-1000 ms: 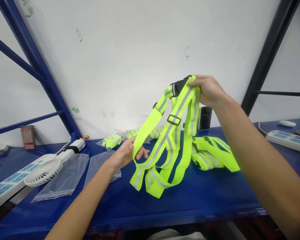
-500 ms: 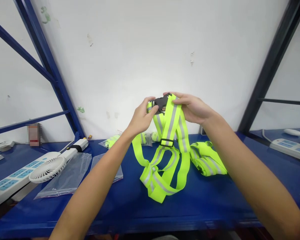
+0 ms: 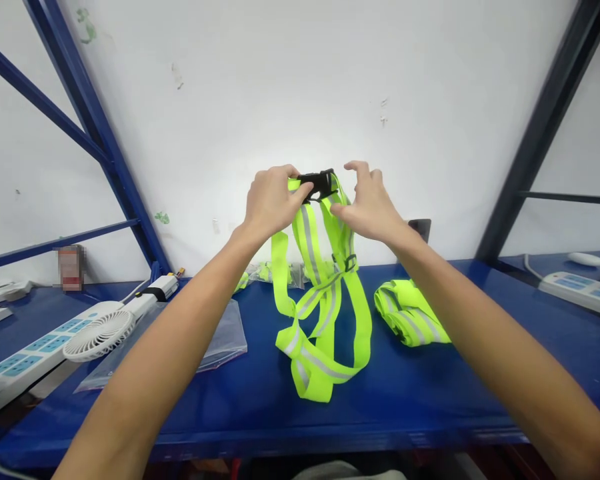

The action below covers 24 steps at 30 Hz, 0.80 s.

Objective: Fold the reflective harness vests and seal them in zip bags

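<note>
My left hand [image 3: 274,202] pinches a black side-release buckle [image 3: 319,185] at its left end, holding it up above the table. From the buckle hangs a neon yellow-green reflective harness [image 3: 307,243] with grey stripes, its lower loops resting on the blue table. My right hand [image 3: 370,203] is just right of the buckle, fingers spread and thumb near the strap; whether the thumb touches it I cannot tell. A black strap slider [image 3: 351,263] shows on the hanging webbing.
A second bundle of reflective straps [image 3: 410,313] lies on the blue table [image 3: 405,407] by my right forearm. Clear plastic bags [image 3: 226,337], a white fan [image 3: 100,335] and a power strip [image 3: 40,348] are at left. Another power strip [image 3: 587,291] sits far right.
My right hand has let go of the buckle end and strap and opened. My left hand has raised the buckle slightly, and the straps have swung and turned.
</note>
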Each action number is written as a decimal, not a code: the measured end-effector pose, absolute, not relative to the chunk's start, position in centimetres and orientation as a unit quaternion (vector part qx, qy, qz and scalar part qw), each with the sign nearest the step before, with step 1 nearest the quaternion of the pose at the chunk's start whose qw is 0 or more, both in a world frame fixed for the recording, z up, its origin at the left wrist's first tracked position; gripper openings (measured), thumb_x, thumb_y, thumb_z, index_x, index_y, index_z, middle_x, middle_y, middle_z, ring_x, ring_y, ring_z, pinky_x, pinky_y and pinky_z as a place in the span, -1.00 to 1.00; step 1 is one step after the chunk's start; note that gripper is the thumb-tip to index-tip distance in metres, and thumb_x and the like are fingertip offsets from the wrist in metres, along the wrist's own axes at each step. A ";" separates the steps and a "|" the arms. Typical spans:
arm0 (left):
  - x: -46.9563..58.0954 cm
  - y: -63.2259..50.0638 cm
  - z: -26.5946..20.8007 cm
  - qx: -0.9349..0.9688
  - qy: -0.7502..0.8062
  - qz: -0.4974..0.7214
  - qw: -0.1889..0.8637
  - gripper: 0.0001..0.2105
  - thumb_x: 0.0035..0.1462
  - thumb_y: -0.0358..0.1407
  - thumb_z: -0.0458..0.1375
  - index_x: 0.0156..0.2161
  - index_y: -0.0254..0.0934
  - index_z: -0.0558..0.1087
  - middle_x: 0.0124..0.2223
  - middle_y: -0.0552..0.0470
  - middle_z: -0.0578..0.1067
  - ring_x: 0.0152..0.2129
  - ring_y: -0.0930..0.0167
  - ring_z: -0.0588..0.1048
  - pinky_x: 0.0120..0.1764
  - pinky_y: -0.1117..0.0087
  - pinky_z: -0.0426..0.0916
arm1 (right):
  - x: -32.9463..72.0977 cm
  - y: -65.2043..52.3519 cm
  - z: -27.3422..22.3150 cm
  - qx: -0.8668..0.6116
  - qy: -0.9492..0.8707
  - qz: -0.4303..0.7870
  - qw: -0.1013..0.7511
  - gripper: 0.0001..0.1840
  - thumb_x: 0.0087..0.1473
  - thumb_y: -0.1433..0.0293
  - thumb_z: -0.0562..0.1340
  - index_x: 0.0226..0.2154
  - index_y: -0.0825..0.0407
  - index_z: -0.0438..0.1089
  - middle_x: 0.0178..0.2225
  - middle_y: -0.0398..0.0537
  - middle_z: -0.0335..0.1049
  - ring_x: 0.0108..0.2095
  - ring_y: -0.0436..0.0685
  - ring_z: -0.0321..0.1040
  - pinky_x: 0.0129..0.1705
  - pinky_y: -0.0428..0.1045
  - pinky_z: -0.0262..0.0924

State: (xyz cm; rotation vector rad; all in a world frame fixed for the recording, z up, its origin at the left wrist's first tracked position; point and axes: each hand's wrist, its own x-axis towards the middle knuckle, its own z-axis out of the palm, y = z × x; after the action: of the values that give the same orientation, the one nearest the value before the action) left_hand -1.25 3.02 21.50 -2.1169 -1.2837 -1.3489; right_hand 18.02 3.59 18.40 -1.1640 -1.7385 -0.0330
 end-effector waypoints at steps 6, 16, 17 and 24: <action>-2.8 3.5 22.3 -0.722 -0.488 -0.457 0.179 -0.75 0.15 -0.10 0.14 -0.27 -0.25 0.49 -0.29 -0.13 0.51 -0.20 0.16 0.42 -0.12 0.16 0.29 | 19.8 3.0 20.1 -0.488 -0.729 0.045 0.478 -0.68 -0.01 0.40 0.25 -0.15 0.08 0.48 -0.29 0.10 0.47 -0.30 0.27 0.41 -0.17 0.21 0.29; -3.3 2.6 22.7 -0.744 -0.482 -0.439 0.148 -0.74 0.20 -0.09 0.09 -0.30 -0.25 0.46 -0.42 -0.04 0.42 -0.27 0.23 0.41 -0.19 0.22 0.29 | 21.8 4.3 21.2 -0.465 -0.726 -0.078 0.501 -0.75 0.14 0.44 0.12 -0.25 0.04 0.52 -0.27 0.10 0.54 -0.27 0.28 0.43 -0.12 0.19 0.25; -3.3 2.6 22.8 -0.745 -0.482 -0.441 0.134 -0.74 0.20 -0.10 0.10 -0.32 -0.26 0.45 -0.44 -0.03 0.41 -0.27 0.24 0.42 -0.21 0.23 0.30 | 22.0 4.4 21.3 -0.456 -0.731 -0.083 0.501 -0.76 0.15 0.44 0.13 -0.26 0.03 0.52 -0.26 0.10 0.54 -0.26 0.28 0.43 -0.12 0.20 0.26; -3.9 3.1 24.6 -0.709 -0.410 -0.567 0.090 -0.69 0.15 0.03 0.13 -0.30 -0.18 0.47 -0.36 -0.04 0.50 -0.18 0.19 0.47 -0.23 0.22 0.39 | 21.9 4.5 20.5 -0.406 -0.750 0.011 0.522 -0.62 0.00 0.43 0.29 -0.06 -0.03 0.42 -0.21 0.05 0.50 -0.29 0.27 0.44 -0.20 0.19 0.32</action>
State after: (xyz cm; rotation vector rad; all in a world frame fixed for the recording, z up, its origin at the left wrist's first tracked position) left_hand -3.92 3.11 24.62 -2.1069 -1.2179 -1.6860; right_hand 21.87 4.52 20.52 -0.9734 -1.7975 0.0268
